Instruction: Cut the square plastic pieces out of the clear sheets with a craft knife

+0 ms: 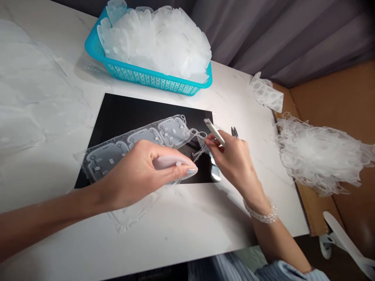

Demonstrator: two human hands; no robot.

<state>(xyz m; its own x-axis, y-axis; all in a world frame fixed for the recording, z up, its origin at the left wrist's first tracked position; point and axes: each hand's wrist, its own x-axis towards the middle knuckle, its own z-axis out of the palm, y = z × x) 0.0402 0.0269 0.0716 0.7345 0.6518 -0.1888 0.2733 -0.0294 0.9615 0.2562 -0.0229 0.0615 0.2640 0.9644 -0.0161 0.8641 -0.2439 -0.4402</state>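
Two bare hands work over a glossy black mat (117,111) on a white, marble-veined table (187,222).

The left hand (140,168) is curled, its thumb pressed along a smooth, milky, translucent piece (168,159) with a rounded edge; the narrow gap between thumb and fingers is filled by it. The right hand (234,158), with a beaded bracelet (260,214) at the wrist, holds a slim white tool (216,133) slanting up and leftward from the fingers. The thumb and forefinger also meet at thin, looping clear strands (199,136); whether they pinch these or only touch them, I cannot tell.

Under and beyond the left hand, a long clear plastic sheet (143,136) lies at a slant across the mat, moulded into rounded panels with small slots and dots. The strands are at its right end.

Behind the mat, a teal lattice basket (187,86) is heaped with frosted, round-cornered plastic pieces (166,43). Dark-tipped pliers (234,132) lie just beyond the right hand. To the right, a tangled, springy mound of clear plastic trimmings (319,154) is piled by a brown cardboard box (331,93). Filmy clear sheets (35,89) spread at the left.
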